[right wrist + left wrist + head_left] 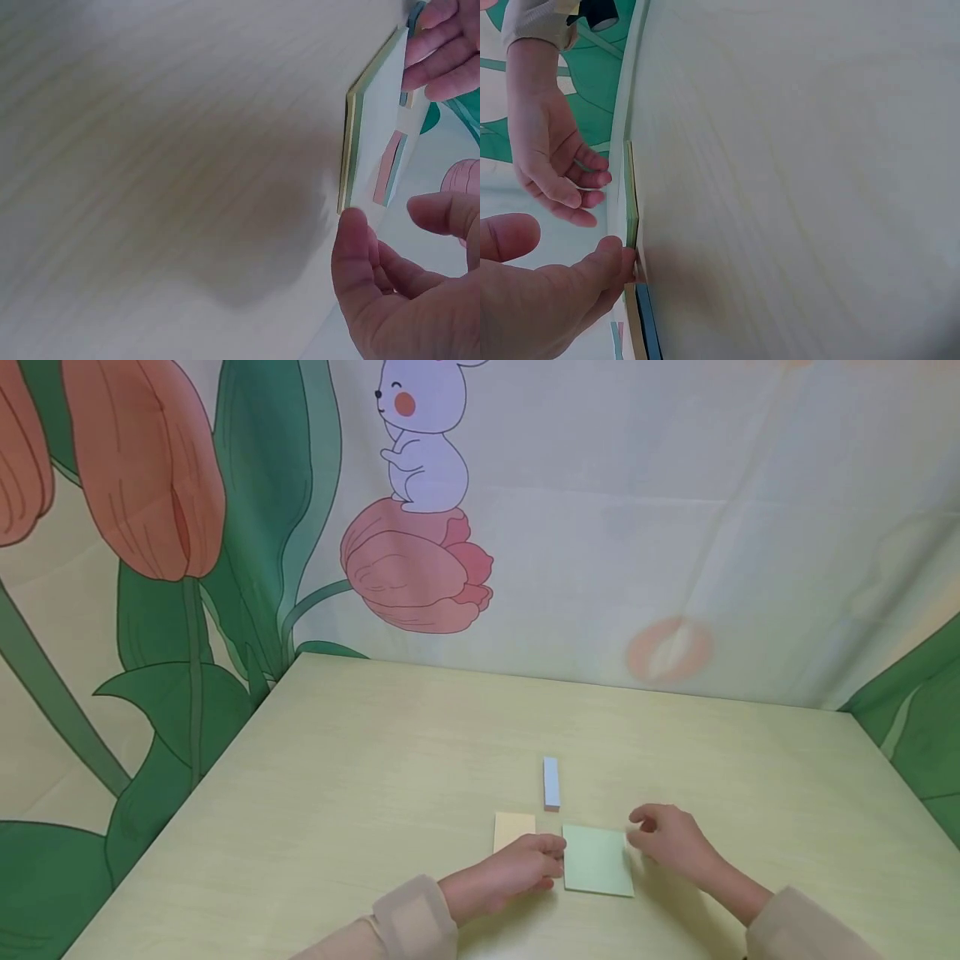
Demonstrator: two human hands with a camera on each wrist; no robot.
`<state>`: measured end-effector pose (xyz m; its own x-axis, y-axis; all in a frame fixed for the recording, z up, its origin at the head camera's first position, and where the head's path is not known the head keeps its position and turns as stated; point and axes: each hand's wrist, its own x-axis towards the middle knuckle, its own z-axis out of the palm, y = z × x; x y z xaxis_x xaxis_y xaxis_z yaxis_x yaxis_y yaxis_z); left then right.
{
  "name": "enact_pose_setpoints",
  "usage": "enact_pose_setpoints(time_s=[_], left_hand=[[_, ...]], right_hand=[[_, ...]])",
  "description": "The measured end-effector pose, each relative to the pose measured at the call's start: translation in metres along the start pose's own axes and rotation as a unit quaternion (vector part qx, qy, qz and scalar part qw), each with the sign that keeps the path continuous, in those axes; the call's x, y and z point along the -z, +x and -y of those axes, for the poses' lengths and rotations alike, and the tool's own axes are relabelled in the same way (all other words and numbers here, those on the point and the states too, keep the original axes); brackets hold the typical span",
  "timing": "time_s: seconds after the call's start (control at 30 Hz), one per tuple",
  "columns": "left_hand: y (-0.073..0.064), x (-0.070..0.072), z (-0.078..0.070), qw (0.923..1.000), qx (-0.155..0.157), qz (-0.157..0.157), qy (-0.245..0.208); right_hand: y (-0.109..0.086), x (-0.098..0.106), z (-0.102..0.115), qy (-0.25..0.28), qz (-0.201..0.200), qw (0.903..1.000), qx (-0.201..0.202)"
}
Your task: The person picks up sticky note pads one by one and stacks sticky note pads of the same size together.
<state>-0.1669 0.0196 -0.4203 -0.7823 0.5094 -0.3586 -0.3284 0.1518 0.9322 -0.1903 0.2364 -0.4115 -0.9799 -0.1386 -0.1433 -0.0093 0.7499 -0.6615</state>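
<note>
A square pad of light green sticky notes lies flat on the table between my two hands. In the right wrist view a yellowish layer shows along the pad's lower edge. My left hand has its fingertips right at the pad's left edge, thumb apart from the fingers. At the right edge, by the upper corner, my right hand holds its fingers loosely bent with nothing between them. Beneath my left hand, a yellow sticky-note pad is partly hidden; the left wrist view shows a blue layer under it.
A narrow sticky-note strip, pale blue on top with a pinkish layer below, lies beyond the green pad. The pale table reaches back to a hanging cloth printed with tulips and a rabbit.
</note>
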Motion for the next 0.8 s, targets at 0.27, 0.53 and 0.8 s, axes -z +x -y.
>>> enact_pose_setpoints(time_s=[0.27,0.53,0.8], left_hand=[[-0.0004,-0.0007,0.0000,1.0000,-0.006,-0.003,0.003],[0.0002,-0.0012,0.0011,1.0000,-0.009,-0.003,0.001],[0.0019,-0.0023,0.0018,0.9999,-0.008,-0.007,-0.002]], right_hand=[[0.0037,-0.0061,-0.0023,0.083,0.025,0.9904,-0.107],[0.0072,-0.0099,-0.0058,0.124,0.042,0.9816,-0.139],[0.0068,-0.0101,-0.0067,0.148,0.057,0.9766,-0.145]])
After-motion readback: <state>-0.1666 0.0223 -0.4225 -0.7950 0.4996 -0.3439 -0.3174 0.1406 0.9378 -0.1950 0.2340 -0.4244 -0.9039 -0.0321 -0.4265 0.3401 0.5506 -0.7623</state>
